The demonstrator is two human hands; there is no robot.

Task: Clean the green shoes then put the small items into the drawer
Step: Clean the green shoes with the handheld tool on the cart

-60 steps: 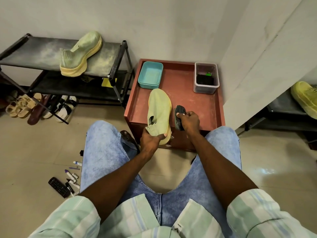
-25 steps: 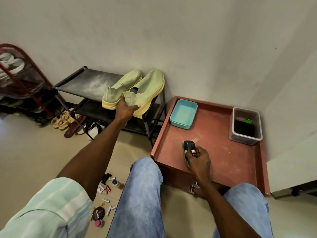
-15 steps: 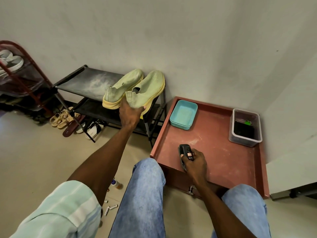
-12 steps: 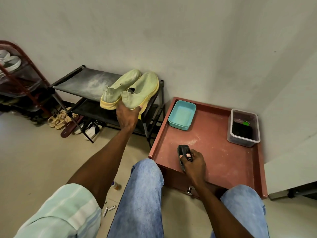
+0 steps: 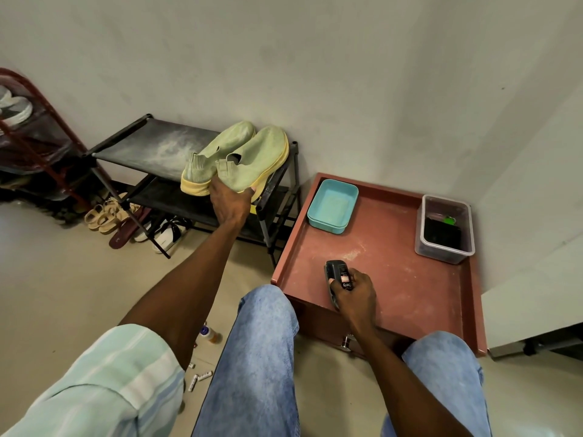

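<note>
Two green shoes sit side by side on the top shelf of the black rack [image 5: 148, 146]. The left green shoe [image 5: 217, 152] lies against the right green shoe [image 5: 262, 156]. My left hand [image 5: 232, 203] holds the heel of the right green shoe at the shelf's front edge. My right hand [image 5: 355, 293] grips a dark shoe brush [image 5: 337, 274] resting on the red-brown drawer cabinet top [image 5: 410, 288]. Small items [image 5: 200, 375] lie on the floor beside my left knee; most are hidden by my arm and leg. The drawer knob [image 5: 347, 343] shows between my knees.
A teal tray [image 5: 332, 206] and a clear box [image 5: 444, 230] with dark contents stand at the back of the cabinet top. Sandals [image 5: 107, 212] and slippers lie under the rack. A red rack [image 5: 34, 127] stands far left. A white panel [image 5: 536, 247] borders the right.
My left hand carried the shoe from the cabinet to the rack and set it beside the other shoe. My right hand with the brush stayed on the cabinet top.
</note>
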